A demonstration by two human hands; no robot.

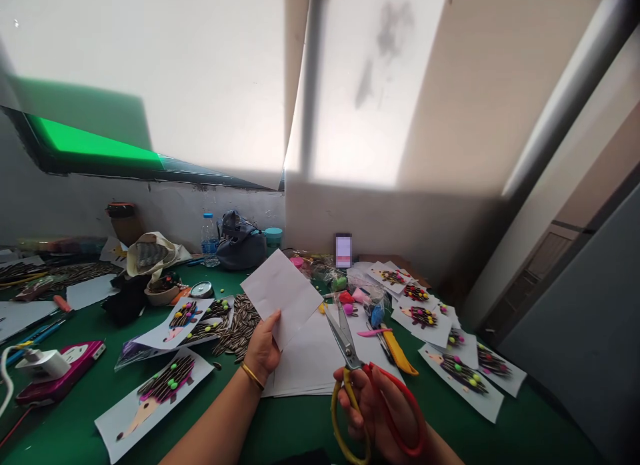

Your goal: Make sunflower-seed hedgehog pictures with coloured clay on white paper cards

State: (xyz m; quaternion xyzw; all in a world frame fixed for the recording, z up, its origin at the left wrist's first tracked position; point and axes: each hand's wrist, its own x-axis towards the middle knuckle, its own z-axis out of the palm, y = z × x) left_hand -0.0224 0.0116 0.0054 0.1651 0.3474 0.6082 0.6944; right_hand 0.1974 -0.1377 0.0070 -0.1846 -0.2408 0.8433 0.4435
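Note:
My left hand (264,350), with a gold bangle at the wrist, pinches the lower edge of a blank white paper (281,293) held up over the table. In my right hand (375,401) are scissors (349,345) with one yellow and one red handle; the blades point up and stand slightly apart, to the right of the paper. Beneath both lies a stack of white sheets (305,368) on the green table. A heap of striped sunflower seeds (235,335) lies left of the stack, partly behind my left hand.
Hedgehog pictures made with seeds and coloured balls lie at left (155,398) and right (463,378). A yellow cutter (397,351) is right of the stack. Farther back are a phone (343,250), a dark blue bag (241,248) and a water bottle (209,241). A pink power strip (65,375) sits left.

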